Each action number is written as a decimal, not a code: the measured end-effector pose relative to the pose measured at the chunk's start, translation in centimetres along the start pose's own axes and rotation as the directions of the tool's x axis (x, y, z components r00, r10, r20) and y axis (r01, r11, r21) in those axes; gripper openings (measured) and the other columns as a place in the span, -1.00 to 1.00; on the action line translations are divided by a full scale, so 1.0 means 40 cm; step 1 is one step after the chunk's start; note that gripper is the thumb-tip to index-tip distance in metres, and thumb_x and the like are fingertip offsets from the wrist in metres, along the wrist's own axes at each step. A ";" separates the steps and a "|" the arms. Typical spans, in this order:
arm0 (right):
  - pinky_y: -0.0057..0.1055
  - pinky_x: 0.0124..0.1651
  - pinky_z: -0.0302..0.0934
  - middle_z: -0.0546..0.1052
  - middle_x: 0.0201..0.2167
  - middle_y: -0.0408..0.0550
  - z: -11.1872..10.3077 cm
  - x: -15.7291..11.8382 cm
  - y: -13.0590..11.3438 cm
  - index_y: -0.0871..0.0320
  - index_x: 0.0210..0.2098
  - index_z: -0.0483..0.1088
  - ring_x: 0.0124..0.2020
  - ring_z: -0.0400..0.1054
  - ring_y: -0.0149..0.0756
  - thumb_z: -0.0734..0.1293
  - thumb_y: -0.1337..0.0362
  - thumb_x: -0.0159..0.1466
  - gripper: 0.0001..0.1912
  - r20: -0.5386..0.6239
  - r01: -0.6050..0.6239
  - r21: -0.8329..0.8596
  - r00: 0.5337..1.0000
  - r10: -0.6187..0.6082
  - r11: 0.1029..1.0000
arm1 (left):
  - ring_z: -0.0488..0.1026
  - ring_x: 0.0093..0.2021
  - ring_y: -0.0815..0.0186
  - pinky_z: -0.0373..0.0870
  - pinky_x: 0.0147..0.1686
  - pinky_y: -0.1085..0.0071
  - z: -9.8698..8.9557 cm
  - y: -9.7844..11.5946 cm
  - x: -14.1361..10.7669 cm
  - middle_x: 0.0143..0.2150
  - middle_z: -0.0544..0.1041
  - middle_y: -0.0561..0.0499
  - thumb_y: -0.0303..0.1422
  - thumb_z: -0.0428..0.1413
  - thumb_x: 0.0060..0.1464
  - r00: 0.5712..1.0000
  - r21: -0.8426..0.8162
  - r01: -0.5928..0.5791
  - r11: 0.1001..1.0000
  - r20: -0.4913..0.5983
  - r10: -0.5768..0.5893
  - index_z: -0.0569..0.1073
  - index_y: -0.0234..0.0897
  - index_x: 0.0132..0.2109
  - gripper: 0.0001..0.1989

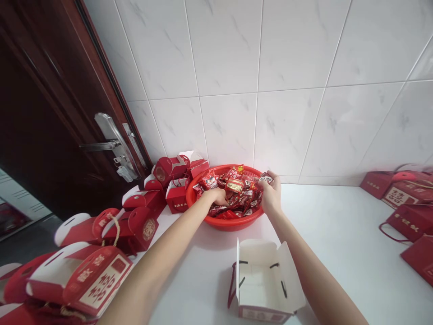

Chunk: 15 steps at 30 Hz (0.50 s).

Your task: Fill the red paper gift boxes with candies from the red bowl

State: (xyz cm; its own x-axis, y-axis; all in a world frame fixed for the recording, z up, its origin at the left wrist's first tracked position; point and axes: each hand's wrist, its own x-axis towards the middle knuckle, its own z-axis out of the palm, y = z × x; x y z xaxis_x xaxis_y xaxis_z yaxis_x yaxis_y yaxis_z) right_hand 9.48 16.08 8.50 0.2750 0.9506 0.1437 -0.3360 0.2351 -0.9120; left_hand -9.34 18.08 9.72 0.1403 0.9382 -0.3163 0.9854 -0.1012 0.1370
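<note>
A round red plastic basket (230, 225) full of wrapped candies (237, 198) stands against the tiled wall. My left hand (218, 197) reaches into the candies, its fingertips hidden among them, so I cannot see what they touch. At the basket's right rim my right hand (271, 192) is closed on a small wrapped candy (266, 178) with dark print on a pale label. Nearer to me, between my forearms, an opened gift box (260, 280) shows its white inside, with short dark cord ends poking through its walls.
Several red gift boxes (142, 228) with rope handles crowd the table's left side. More red boxes (409, 198) stand at the far right. Behind the left boxes is a dark door with a metal handle (101, 145). White tiles (291, 126) back the white table (324, 225).
</note>
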 end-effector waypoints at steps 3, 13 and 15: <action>-0.21 -0.12 0.40 0.49 -0.29 -0.14 -0.001 0.002 0.005 0.07 0.02 0.23 -0.17 0.49 -0.17 0.30 0.25 -0.04 -0.41 0.002 0.019 -0.001 1.000 -0.019 1.000 | 0.55 -0.34 0.13 0.42 -0.31 0.36 -0.006 -0.011 -0.006 -0.39 0.66 -0.04 -0.30 0.21 -0.29 1.000 -0.092 -0.023 0.995 0.011 0.025 0.60 -0.17 -0.50 -0.88; -0.20 -0.07 0.41 0.49 -0.29 -0.13 0.008 -0.011 -0.019 0.08 -0.03 0.23 -0.15 0.50 -0.14 0.30 0.30 -0.08 -0.43 -0.009 -0.036 0.046 0.999 0.037 0.998 | 0.54 -0.24 0.19 0.41 -0.22 0.36 -0.031 -0.028 -0.007 -0.32 0.66 0.02 -0.23 0.21 -0.19 0.898 -0.671 -0.265 0.692 -0.433 -0.076 0.64 -0.23 -0.36 -0.77; -0.20 -0.07 0.41 0.47 -0.28 -0.12 0.007 -0.013 -0.023 0.09 -0.03 0.24 -0.13 0.51 -0.12 0.31 0.30 -0.08 -0.43 -0.004 -0.046 0.051 0.999 0.046 0.998 | 0.55 -0.19 0.18 0.42 -0.17 0.34 -0.036 -0.025 -0.007 -0.27 0.67 0.00 -0.18 0.21 -0.15 0.864 -0.748 -0.324 0.580 -0.483 -0.141 0.63 -0.25 -0.30 -0.71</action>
State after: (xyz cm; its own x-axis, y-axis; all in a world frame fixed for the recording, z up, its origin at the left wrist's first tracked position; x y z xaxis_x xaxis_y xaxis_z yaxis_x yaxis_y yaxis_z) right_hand 9.39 15.44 9.37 0.2632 0.9595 0.1001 -0.3935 0.2015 -0.8970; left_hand -10.49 18.40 11.01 -0.0640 0.9848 0.1613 0.4537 -0.1152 0.8837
